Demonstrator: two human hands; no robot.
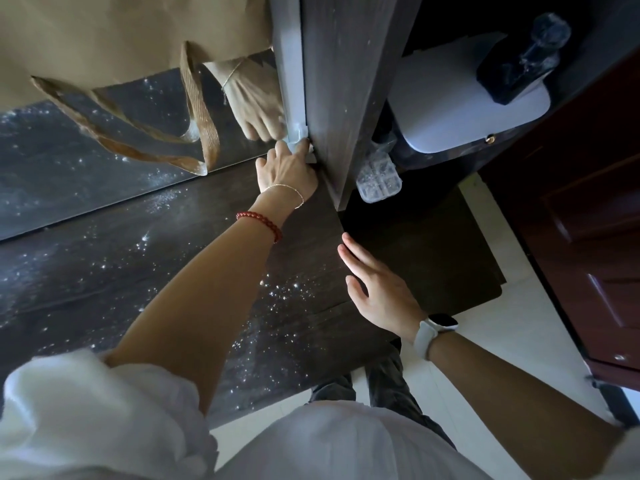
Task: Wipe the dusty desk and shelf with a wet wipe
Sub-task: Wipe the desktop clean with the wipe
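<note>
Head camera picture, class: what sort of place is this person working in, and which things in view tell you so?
Probably a room at home, at a dressing table or desk. A dusty dark wooden desk backs onto a mirror that reflects the left hand, and a wooden door stands beside it over pale floor tiles.

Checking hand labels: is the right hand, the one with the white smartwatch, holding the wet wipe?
No, the right hand rests open at the dark wooden desk edge; the left hand presses the pale wet wipe.
</note>
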